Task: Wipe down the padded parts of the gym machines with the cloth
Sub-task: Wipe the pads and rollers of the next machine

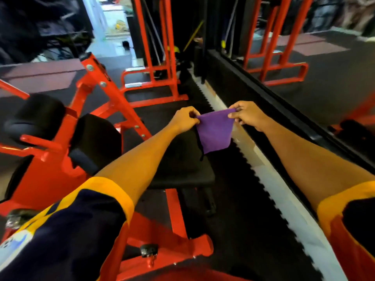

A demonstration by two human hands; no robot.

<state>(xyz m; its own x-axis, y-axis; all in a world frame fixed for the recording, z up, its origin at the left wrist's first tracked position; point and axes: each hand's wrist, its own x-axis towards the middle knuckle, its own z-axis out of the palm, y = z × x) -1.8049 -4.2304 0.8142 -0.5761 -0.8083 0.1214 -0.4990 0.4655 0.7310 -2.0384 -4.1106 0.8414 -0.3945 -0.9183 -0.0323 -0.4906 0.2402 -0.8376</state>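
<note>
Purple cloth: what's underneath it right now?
The purple cloth, pinched by the left hand and right hand, hangs over the black seat pad edge and the dark floor mat. The patch directly behind the cloth is hidden.

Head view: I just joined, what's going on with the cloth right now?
A person holds the purple cloth spread between both hands: the left hand pinches one top corner, the right hand the other. It hangs loose over the black seat pad of the red machine, not pressed onto it. A roller pad and a back pad sit to the left.
</note>
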